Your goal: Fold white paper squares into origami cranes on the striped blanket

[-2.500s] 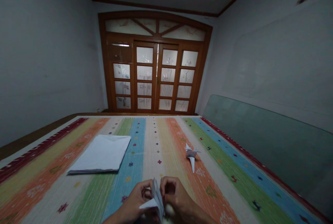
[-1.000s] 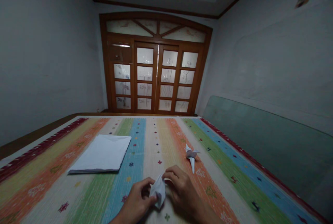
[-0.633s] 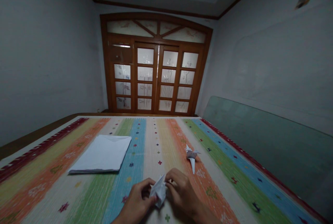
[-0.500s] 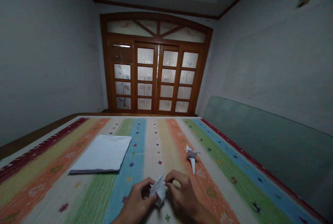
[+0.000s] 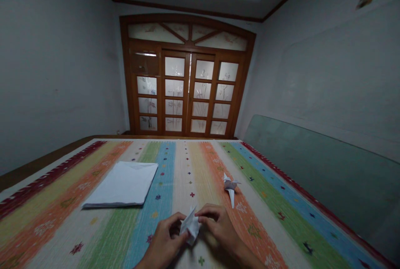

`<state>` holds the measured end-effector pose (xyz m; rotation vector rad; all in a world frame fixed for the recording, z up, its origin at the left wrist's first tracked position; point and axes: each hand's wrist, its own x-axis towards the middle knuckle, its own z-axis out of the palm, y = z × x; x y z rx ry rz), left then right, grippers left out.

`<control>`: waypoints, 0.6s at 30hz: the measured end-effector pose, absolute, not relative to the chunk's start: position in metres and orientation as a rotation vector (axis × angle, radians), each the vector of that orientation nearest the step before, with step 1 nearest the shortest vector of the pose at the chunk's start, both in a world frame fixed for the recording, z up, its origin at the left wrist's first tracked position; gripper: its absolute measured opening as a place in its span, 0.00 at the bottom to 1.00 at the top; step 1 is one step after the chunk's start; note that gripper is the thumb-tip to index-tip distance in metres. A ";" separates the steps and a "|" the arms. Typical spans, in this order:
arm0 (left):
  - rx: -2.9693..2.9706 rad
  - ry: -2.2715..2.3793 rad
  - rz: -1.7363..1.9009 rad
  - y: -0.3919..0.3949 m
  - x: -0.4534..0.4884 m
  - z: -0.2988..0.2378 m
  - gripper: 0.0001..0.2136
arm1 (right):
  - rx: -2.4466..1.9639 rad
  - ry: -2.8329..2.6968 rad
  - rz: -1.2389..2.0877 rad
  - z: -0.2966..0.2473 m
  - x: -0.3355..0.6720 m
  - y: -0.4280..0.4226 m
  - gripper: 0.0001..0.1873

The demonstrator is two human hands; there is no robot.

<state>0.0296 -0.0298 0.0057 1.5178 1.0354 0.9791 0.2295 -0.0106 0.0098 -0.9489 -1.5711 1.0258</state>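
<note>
A small piece of folded white paper [image 5: 191, 228] is held between my two hands, low in the view near the middle of the table. My left hand [image 5: 166, 235] pinches its left side, with the thumb across the lower part. On the other side, the thumb and index finger of my right hand [image 5: 218, 226] close on the paper's upper right edge. A pointed flap of the paper sticks upward. Beyond my right hand lies a finished-looking white origami figure [image 5: 230, 185] with pointed ends.
A stack of white paper sheets [image 5: 125, 183] lies on the left of the striped tablecloth [image 5: 181, 169]. A pale green panel [image 5: 312, 164] runs along the table's right side. Wooden doors with glass panes [image 5: 187, 94] stand beyond the far edge.
My right hand's fingers have shifted slightly up and left along the paper's edge, closing the gap between thumb and index finger. My left hand keeps its grip.
</note>
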 end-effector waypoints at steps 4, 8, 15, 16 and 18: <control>1.543 1.048 0.970 -0.033 0.030 0.009 0.12 | -0.918 -1.572 0.988 0.012 0.227 -0.011 0.02; 1.578 1.031 0.973 -0.035 0.030 0.012 0.10 | -0.898 -1.494 1.063 0.013 0.225 -0.013 0.04; 1.628 1.032 0.978 -0.036 0.032 0.011 0.10 | -0.945 -1.430 1.080 0.021 0.223 -0.018 0.02; 1.635 1.033 0.975 -0.036 0.031 0.010 0.10 | -0.940 -1.429 1.065 0.021 0.222 -0.019 0.02; 1.644 1.037 0.972 -0.036 0.031 0.009 0.10 | -0.936 -1.437 1.039 0.020 0.219 -0.020 0.01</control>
